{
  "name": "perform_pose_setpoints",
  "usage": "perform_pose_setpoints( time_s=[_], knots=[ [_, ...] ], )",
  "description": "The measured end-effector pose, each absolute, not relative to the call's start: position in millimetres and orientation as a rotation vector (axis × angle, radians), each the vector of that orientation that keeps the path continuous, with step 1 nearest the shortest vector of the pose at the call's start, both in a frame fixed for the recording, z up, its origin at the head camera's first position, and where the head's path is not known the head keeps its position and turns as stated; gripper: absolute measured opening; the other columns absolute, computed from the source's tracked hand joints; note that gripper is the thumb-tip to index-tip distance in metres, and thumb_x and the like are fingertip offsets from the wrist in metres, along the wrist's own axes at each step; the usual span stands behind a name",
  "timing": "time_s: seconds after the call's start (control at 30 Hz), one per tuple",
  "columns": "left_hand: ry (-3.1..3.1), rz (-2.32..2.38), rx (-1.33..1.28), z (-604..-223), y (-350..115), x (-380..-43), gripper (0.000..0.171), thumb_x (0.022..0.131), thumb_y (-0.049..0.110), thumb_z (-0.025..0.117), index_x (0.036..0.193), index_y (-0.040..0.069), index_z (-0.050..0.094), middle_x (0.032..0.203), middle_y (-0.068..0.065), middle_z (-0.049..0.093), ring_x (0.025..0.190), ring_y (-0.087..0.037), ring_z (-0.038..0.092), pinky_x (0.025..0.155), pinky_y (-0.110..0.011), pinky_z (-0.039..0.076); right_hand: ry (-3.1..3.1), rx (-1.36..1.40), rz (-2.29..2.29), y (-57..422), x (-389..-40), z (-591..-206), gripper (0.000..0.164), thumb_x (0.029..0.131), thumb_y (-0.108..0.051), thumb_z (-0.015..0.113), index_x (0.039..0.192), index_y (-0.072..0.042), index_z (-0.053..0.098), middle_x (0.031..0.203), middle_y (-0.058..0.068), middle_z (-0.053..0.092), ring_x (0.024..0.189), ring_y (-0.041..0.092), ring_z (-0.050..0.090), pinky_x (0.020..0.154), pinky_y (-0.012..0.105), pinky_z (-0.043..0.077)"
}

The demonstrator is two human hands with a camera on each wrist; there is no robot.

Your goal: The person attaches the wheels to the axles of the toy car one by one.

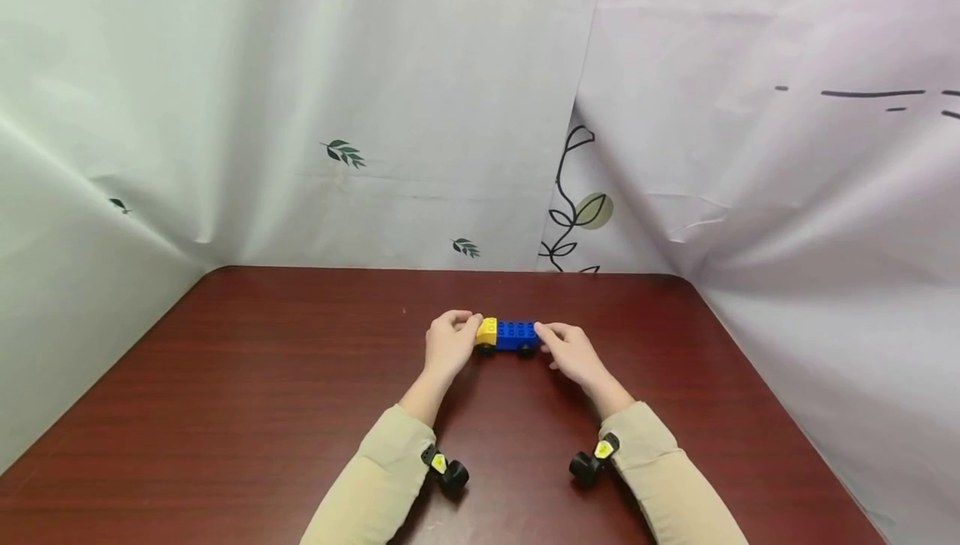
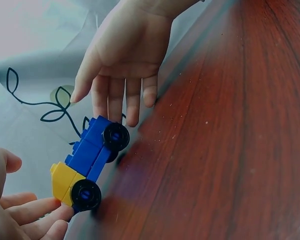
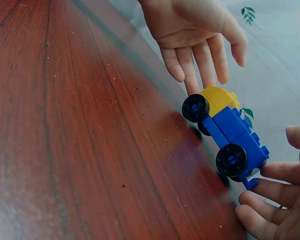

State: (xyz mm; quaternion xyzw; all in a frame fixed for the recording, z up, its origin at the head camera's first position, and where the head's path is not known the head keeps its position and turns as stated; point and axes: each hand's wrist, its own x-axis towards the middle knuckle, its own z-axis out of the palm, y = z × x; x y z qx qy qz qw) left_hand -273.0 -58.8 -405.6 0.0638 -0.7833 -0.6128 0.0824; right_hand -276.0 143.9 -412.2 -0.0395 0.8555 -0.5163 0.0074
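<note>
A toy truck built of bricks stands on the table between the two hands. It has a yellow front block (image 1: 487, 331), a blue studded body (image 1: 517, 333) and black wheels (image 2: 86, 195). At the yellow end is my left hand (image 1: 448, 347), its fingertips touching the block. In the left wrist view this hand's fingers (image 2: 35, 212) are extended and the thumb stands apart from the truck. My right hand (image 1: 573, 355) is at the blue end. Its extended fingers (image 3: 280, 192) reach the rear of the truck in the right wrist view, with the thumb off it.
The dark red wooden table (image 1: 300, 412) has rounded far corners. A pale printed curtain (image 1: 450, 112) hangs behind it and along both sides. Each beige sleeve (image 1: 390, 466) carries a black wrist camera (image 1: 592, 460) close above the tabletop.
</note>
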Motion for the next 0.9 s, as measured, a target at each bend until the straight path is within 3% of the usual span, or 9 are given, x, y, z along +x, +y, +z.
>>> perform_pose_setpoints(
  time_s=[0.63,0.9],
  knots=[
    [-2.314,-1.825,0.231,-405.8,-58.2,-279.4,0.032,0.089,0.026,0.063,0.110,0.001,0.065,0.099,-0.017,0.071,0.074,-0.020,0.070,0.068,-0.030,0.058,2.669,-0.142,-1.634,146.2,-279.3,-409.6,0.045,0.097,-0.034,0.050,0.124,0.001,0.059,0.121,0.021,0.061,0.097,0.028,0.065,0.067,0.034,0.057],
    [-2.371,-1.720,0.249,-407.5,-62.0,-272.7,0.031,0.089,0.030,0.062,0.109,0.005,0.066,0.094,-0.011,0.071,0.072,-0.017,0.066,0.066,-0.031,0.055,2.673,-0.099,-1.690,150.6,-277.9,-415.6,0.045,0.097,-0.035,0.052,0.125,-0.002,0.059,0.120,0.019,0.062,0.098,0.029,0.065,0.070,0.034,0.057]
  ],
)
